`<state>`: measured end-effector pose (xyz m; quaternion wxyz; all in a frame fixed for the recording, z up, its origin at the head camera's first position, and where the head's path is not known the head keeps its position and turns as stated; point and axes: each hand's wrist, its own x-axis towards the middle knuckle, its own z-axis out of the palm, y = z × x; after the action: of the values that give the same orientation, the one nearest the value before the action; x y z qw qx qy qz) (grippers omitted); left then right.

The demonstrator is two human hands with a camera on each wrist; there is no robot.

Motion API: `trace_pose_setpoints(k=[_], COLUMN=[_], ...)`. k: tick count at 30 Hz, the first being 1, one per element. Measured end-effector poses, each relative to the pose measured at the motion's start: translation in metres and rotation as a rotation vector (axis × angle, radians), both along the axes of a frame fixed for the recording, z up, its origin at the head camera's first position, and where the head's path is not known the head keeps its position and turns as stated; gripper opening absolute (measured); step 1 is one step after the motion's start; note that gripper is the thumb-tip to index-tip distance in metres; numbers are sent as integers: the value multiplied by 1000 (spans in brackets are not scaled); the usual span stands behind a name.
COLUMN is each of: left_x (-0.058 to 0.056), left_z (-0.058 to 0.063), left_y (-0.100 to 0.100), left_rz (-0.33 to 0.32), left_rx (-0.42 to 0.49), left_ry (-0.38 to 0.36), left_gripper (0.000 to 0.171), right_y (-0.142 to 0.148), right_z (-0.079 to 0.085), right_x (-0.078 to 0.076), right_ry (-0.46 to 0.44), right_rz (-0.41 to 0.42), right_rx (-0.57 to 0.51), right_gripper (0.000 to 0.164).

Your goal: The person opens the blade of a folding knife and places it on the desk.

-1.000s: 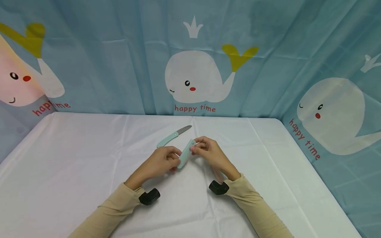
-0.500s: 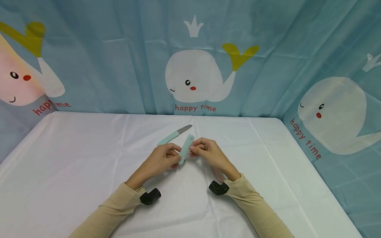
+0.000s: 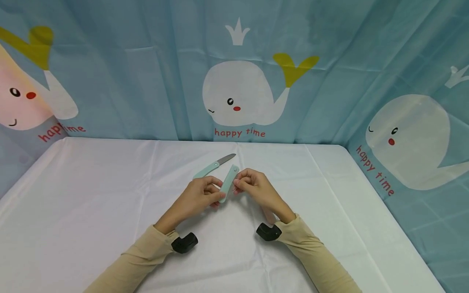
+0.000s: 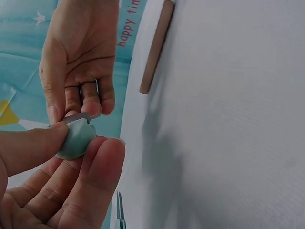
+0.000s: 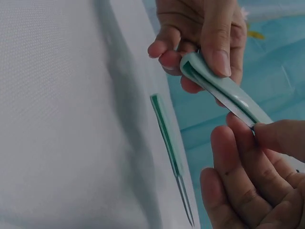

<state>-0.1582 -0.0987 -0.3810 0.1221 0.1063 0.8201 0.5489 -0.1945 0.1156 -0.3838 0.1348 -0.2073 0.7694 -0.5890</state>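
Note:
A mint-green folding knife [image 3: 229, 181] is held above the table between both hands. My left hand [image 3: 199, 196] grips the lower end of its handle [image 5: 233, 90] between thumb and fingers. With thumb and fingertips, my right hand [image 3: 259, 189] pinches the metal blade [image 4: 77, 117] at its edge. In the right wrist view most of the blade lies along the handle's slot. A second mint-green folding knife [image 3: 209, 168], its blade swung out, lies on the table just beyond my left hand.
A pinkish-brown, bar-shaped object [image 4: 157, 47] lies on the white cloth [image 3: 311, 252], partly under my right wrist in the head view. Blue whale-print curtains [image 3: 165, 81] hang behind and beside the table.
Over the first half second the held knife shifted slightly away from me, and my right fingers now pinch lower along it. Since then it has barely moved. The other knife stays put.

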Motion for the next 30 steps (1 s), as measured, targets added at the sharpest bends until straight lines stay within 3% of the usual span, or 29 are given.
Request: trace_pose_setpoints(k=[13,24,30], left_x=[-1,1,0], left_z=[3,5,5], left_y=[-3,-2,-5], left_rz=[-43,19,29], left_rx=[36,12,16], left_ry=[2,12,25], left_gripper=[29,26,29], right_y=[6,3,-1], right_z=[2,0,0], right_x=[-3,-2,1], right_ry=[8,-16,-33], right_rz=[58,46,110], right_rx=[14,-3,37], right_gripper=[15,16,19])
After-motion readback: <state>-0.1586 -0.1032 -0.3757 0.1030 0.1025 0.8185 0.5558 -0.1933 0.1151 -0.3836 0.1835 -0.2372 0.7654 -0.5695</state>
